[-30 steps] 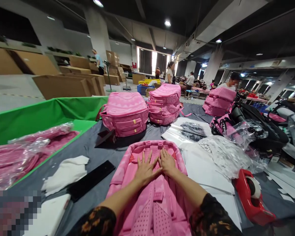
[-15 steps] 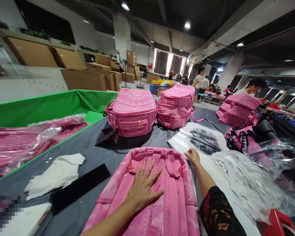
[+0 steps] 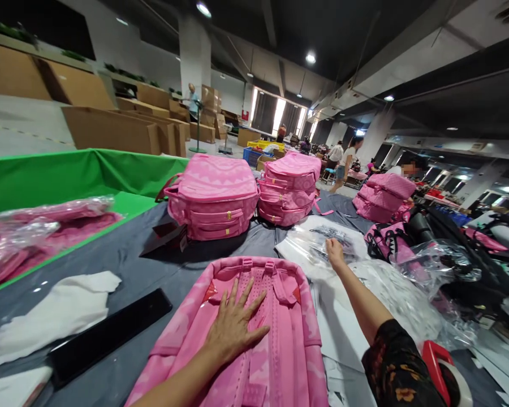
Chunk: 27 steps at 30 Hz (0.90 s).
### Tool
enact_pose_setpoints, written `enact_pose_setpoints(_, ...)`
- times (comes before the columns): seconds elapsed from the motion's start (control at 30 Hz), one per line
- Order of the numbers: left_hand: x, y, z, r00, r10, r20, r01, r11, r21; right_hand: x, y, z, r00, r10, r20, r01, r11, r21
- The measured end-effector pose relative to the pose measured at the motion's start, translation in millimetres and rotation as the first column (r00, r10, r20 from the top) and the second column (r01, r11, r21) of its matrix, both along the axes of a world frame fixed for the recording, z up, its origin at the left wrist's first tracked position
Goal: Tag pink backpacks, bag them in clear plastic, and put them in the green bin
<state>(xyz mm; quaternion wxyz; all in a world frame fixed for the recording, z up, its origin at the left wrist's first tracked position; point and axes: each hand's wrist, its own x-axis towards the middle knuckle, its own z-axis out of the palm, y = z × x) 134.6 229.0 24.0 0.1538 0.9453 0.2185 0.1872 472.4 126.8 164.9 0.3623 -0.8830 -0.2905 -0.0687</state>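
Note:
A pink camouflage backpack (image 3: 297, 339) lies with its strap side up, close in front of me. My left hand (image 3: 235, 325) rests flat on its back panel, fingers spread. To the right of the backpack, my right hand (image 3: 335, 252) is stretched forward with its fingers closed on a clear plastic bag (image 3: 309, 240) with black print. Part of that bag is hidden behind the hand. More crumpled clear plastic bags (image 3: 401, 299) are heaped beside my right forearm.
Pink backpacks (image 3: 218, 189) stand beyond, with a stack (image 3: 382, 198) at right. A black phone-like slab (image 3: 110, 333) and white gloves (image 3: 55, 311) lie left, near a green-walled bin (image 3: 38, 175) of bagged pink goods. A red tape dispenser (image 3: 439, 362) sits right. People move in the background.
My right hand has moved forward from near the backpack's upper edge, its fingers closed on the plastic bag. My left hand stays flat on the backpack. The view has turned slightly right.

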Motion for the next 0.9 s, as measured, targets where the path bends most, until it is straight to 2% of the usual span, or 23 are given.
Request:
enact_pose_setpoints(0.1,3.0,0.9,-1.8,1.000,-0.004,0.018,0.004,1.000,0.009,-60.9,5.2,29.6,0.976,0.195,0.098,-0.200,0.979,0.047)
enact_pose_setpoints(0.17,6.1,1.7,-1.1,0.998,0.003,0.059,-0.005,0.999,0.039,-112.1,7.0,37.5,0.943,0.295,0.153,-0.307,0.950,0.064)
enact_pose_setpoints(0.23,6.0,1.7,4.1,0.993,-0.023,0.112,0.015,0.997,0.078,-163.2,5.5,34.2,0.899,0.384,0.213,-0.405,0.912,0.061)
enact_pose_setpoints(0.3,-4.9,0.6,14.9,0.980,-0.109,0.166,0.093,0.991,0.100,-207.1,-1.8,21.8,0.819,0.477,0.319,-0.503,0.864,0.000)
enact_pose_setpoints(0.4,-53.2,0.1,38.5,0.951,-0.150,0.271,0.138,0.989,0.063,-250.0,-27.4,-4.1,0.686,0.561,0.464,-0.561,0.813,-0.153)
enact_pose_setpoints(0.47,-104.1,4.0,52.9,0.941,-0.051,0.333,0.041,0.998,0.038,-259.8,-48.0,-20.9,0.685,0.559,0.466,-0.545,0.819,-0.181)
enact_pose_setpoints(0.53,-163.6,11.0,60.4,0.924,0.133,0.360,-0.151,0.988,0.023,-256.4,-63.1,-35.3,0.709,0.584,0.394,-0.573,0.804,-0.160)
enact_pose_setpoints(0.57,-194.7,14.2,60.8,0.897,0.262,0.356,-0.282,0.959,0.006,-252.0,-68.0,-41.5,0.716,0.607,0.346,-0.599,0.788,-0.142)
enact_pose_setpoints(0.6,-225.4,16.3,59.0,0.846,0.408,0.342,-0.428,0.904,-0.018,-247.1,-71.8,-47.0,0.716,0.628,0.306,-0.627,0.771,-0.115)
enact_pose_setpoints(0.63,-254.6,17.1,55.4,0.771,0.552,0.318,-0.570,0.821,-0.042,-242.7,-75.3,-51.8,0.717,0.645,0.264,-0.646,0.757,-0.097)
enact_pose_setpoints(0.7,-304.1,16.3,45.2,0.579,0.772,0.264,-0.789,0.612,-0.058,-237.0,-82.6,-59.9,0.729,0.653,0.206,-0.657,0.751,-0.057)
enact_pose_setpoints(0.77,-337.0,16.9,34.6,0.430,0.873,0.231,-0.893,0.448,-0.034,-236.0,-90.2,-67.3,0.752,0.639,0.165,-0.643,0.765,-0.029)
enact_pose_setpoints(0.8,-346.6,19.3,30.5,0.390,0.894,0.221,-0.914,0.404,-0.020,-236.6,-93.3,-71.1,0.763,0.630,0.147,-0.635,0.773,-0.019)
enact_pose_setpoints(0.83,-352.1,23.5,27.9,0.378,0.903,0.204,-0.922,0.388,-0.013,-237.5,-95.7,-74.9,0.770,0.624,0.130,-0.628,0.778,-0.011)
enact_pose_setpoints(0.9,-353.0,37.0,28.1,0.416,0.900,0.130,-0.905,0.424,-0.044,-238.8,-98.3,-81.7,0.778,0.620,0.105,-0.624,0.781,0.009)
